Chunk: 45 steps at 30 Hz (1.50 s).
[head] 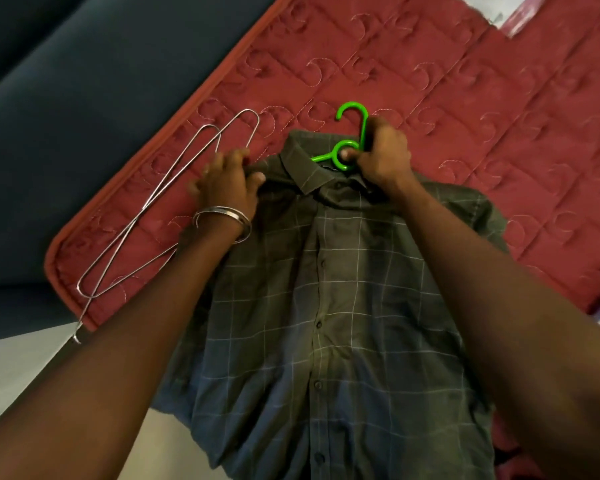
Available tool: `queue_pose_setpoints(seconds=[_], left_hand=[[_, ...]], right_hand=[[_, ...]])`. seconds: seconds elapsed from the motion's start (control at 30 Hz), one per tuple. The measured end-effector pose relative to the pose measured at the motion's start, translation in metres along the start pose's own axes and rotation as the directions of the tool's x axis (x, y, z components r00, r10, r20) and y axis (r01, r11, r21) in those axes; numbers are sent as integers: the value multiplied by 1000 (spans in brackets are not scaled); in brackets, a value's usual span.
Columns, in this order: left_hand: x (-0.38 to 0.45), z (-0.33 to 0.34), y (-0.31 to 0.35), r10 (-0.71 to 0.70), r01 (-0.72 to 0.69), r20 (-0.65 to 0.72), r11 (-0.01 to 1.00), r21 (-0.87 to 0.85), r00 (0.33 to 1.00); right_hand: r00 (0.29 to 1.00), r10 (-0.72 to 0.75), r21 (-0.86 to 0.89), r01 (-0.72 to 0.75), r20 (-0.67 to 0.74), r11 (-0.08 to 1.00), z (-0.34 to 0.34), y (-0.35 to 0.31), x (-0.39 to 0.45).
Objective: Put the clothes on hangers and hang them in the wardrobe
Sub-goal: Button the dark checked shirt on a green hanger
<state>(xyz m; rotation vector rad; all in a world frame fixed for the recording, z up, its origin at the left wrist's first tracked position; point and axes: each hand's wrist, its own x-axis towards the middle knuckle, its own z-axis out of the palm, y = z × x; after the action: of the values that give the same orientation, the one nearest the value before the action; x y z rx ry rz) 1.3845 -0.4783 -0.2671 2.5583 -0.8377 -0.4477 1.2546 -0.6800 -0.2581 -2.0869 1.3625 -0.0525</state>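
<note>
On a red quilt (pixel 465 98) by a dark sofa (pixel 66 98), the left hand (pixel 227 183) pinches the green shirt (pixel 326 306) and the right hand (pixel 383 152) grips the green hanger (pixel 352 110)

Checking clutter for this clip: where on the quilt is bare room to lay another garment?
Bare quilt lies beyond the green hanger and right of the shirt. Left of the shirt is crowded: wire hangers fill the strip along the quilt's edge.

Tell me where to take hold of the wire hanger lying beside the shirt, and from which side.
Grip the wire hanger at its looped end near the left hand, coming from above. That end lies bare on the red quilt, while the other end runs under the left forearm and off the quilt's edge.
</note>
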Motion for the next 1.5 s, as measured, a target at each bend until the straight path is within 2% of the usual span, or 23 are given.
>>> queue_pose_setpoints(seconds=[0.03, 0.13, 0.23, 0.37, 0.43, 0.57, 0.63, 0.7, 0.73, 0.77, 0.83, 0.9, 1.0, 1.07, 1.13, 1.2, 1.27, 1.33, 1.37, 1.43, 1.5], left_hand=[[0, -2, -8, -9, 7, 45, 999, 40, 999], [-7, -5, -20, 32, -83, 219, 971, 226, 975], [-10, -15, -22, 9, -59, 257, 981, 187, 966], [-20, -37, -31, -61, 87, 181, 987, -135, 982], [-29, -54, -42, -106, 151, 227, 971, -188, 968], [-57, -97, -59, -146, 196, 267, 965, -174, 953], [-70, -130, -55, -194, 212, 294, 977, -33, 936], [-89, -172, -37, -265, 209, 456, 963, 170, 850], [-104, -194, -20, -261, 206, 539, 965, 161, 801], [-116, -215, -5, -187, 194, 585, 980, 52, 789], [-144, -252, 31, 8, 125, 513, 966, -225, 858], [-177, -283, 59, 81, 64, 382, 934, -351, 921], [-230, -314, 84, 73, -5, 158, 920, -391, 985], [-268, -330, 100, 85, -85, -18, 917, -390, 996], [-304, -349, 115, 90, -173, -247, 925, -339, 965], [-341, -371, 133, 96, -243, -468, 933, -266, 878], [-380, -394, 149, 111, -293, -601, 931, -215, 791], [-420, -421, 155, 141, -284, -666, 953, -110, 732], [-438, -437, 153, 162, -246, -664, 969, -34, 730], [-469, -470, 144, 162, -129, -575, 987, 97, 802], [-498, -502, 135, 101, -19, -424, 981, 194, 900]], right_hand=[[999, 47, 42, -48, 16, 998, 5, -2, 4], [984, 177, 391, -171, 22, 904, 6, -9, 9], [995, 92, 585, -102, 47, 805, -13, -16, 2], [987, -143, 598, 155, -68, 786, -74, -32, -26], [968, -219, 599, 250, -126, 761, -108, -35, -46], [950, -284, 494, 309, -128, 813, -156, -42, -80], [943, -317, 485, 323, -98, 812, -177, -50, -98], [931, -345, 546, 350, -115, 761, -195, -61, -119], [925, -358, 559, 363, -124, 745, -203, -66, -130], [919, -374, 559, 376, -124, 739, -211, -73, -144], [903, -411, 516, 414, -127, 750, -229, -86, -173], [876, -459, 490, 467, -146, 736, -251, -98, -205], [831, -527, 452, 544, -176, 707, -289, -114, -251], [791, -571, 372, 609, -221, 700, -311, -123, -284], [731, -615, 303, 682, -295, 666, -329, -136, -321], [651, -676, 232, 757, -346, 611, -344, -153, -364], [592, -727, 192, 804, -347, 563, -363, -172, -404], [559, -743, 235, 829, -368, 507, -389, -190, -436], [555, -736, 295, 831, -388, 472, -403, -198, -449], [552, -726, 398, 825, -410, 402, -428, -211, -470], [514, -762, 395, 843, -394, 365, -444, -224, -494]])
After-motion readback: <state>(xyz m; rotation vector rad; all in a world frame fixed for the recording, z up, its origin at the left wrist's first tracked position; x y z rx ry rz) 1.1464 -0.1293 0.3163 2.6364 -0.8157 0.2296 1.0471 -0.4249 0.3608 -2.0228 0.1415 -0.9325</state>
